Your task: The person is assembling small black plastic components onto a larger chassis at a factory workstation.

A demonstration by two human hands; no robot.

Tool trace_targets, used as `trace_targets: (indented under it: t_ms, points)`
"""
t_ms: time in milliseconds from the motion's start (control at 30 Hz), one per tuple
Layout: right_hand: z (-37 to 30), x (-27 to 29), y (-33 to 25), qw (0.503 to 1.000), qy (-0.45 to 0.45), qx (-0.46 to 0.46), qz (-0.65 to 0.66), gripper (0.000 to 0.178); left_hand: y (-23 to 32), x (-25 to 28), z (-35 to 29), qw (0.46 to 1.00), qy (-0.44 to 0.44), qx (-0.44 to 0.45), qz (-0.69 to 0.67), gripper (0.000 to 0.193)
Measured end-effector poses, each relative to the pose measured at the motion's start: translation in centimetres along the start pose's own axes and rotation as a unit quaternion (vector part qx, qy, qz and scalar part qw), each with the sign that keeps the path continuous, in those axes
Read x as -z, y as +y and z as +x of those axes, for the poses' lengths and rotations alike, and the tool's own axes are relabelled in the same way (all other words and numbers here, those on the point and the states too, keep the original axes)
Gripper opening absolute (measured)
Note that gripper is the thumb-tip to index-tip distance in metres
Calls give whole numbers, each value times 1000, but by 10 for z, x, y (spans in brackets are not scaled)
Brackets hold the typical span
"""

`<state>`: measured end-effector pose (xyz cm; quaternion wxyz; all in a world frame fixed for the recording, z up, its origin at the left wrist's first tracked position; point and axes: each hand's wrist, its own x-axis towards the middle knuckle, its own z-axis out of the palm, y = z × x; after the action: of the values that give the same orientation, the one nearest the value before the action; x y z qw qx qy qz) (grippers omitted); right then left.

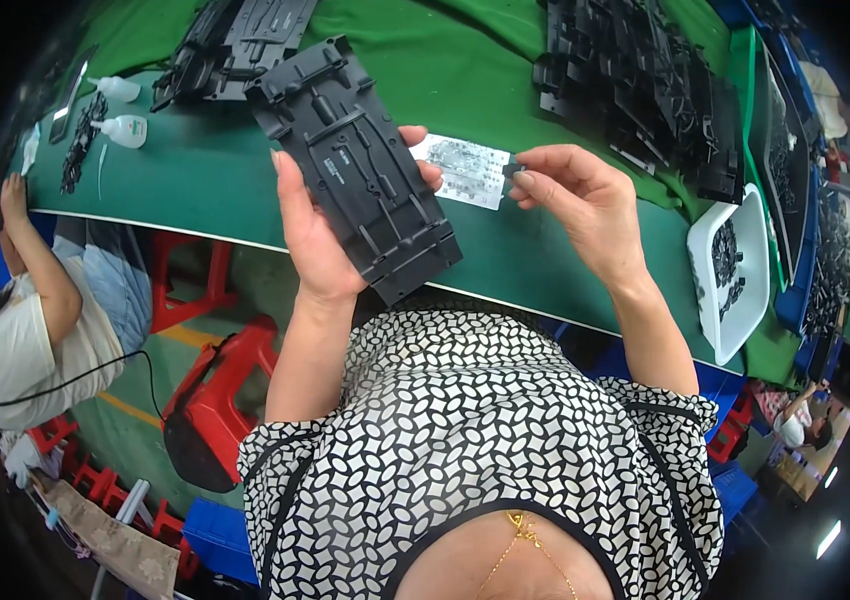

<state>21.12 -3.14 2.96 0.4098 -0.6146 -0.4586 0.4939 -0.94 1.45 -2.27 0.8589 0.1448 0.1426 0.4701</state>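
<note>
Left grip around black plastic panel, right grip pinching small part

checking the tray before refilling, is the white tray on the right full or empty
Neither: the white tray holds a few small dark parts, with most of its white floor bare.

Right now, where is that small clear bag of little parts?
In the head view, the small clear bag lies on the green table near centre, between the long black plastic part in the left hand and the right hand.
</note>
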Motion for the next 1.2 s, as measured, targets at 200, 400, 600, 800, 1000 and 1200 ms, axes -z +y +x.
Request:
trace_targets:
  t_ms: [200,400,600,800,1000,1200]
  points:
    - [9,-6,-8,925,22,242,-291,14,-3,-2,0,1000,6,-17,-4,89]
    - [21,-15,-2,897,1,283,-340,10,-3,-1,-2,1000,9,-21,-8,87]
    - [29,-23,1,838,-10,339,-428,9,-4,2,0,998,-24,-38,-34,86]
    - [34,-28,2,810,-34,359,-464,10,-3,1,0,1000,-4,-28,-15,86]
    - [33,-29,3,817,-28,358,-451,9,-4,1,0,999,-15,-33,-29,86]
    - [30,-25,2,912,0,254,-322,10,-4,0,0,999,-6,-31,-24,86]
